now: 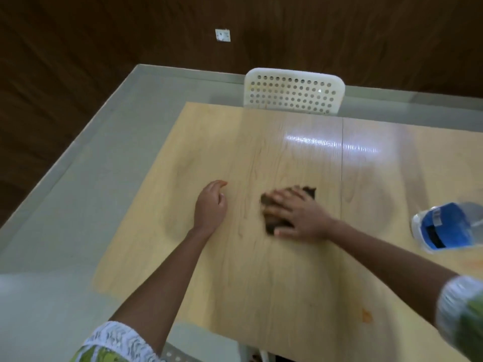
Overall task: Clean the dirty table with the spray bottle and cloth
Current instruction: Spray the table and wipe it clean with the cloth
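A dark brown cloth [271,222] lies on the light wooden table [261,270], near its middle. My right hand [298,214] presses flat on the cloth with fingers spread, covering most of it. My left hand [211,206] rests on the table to the left of the cloth, fingers loosely bent and holding nothing. The spray bottle [447,226], clear with a blue label, is at the right edge of the view on the table, blurred. An orange stain [366,315] marks the table near its front edge.
A white perforated chair back [294,91] stands at the table's far side. A seam [341,163] runs across the tabletop right of the cloth. Grey floor lies to the left, and a dark wooden wall with a socket [222,35] behind.
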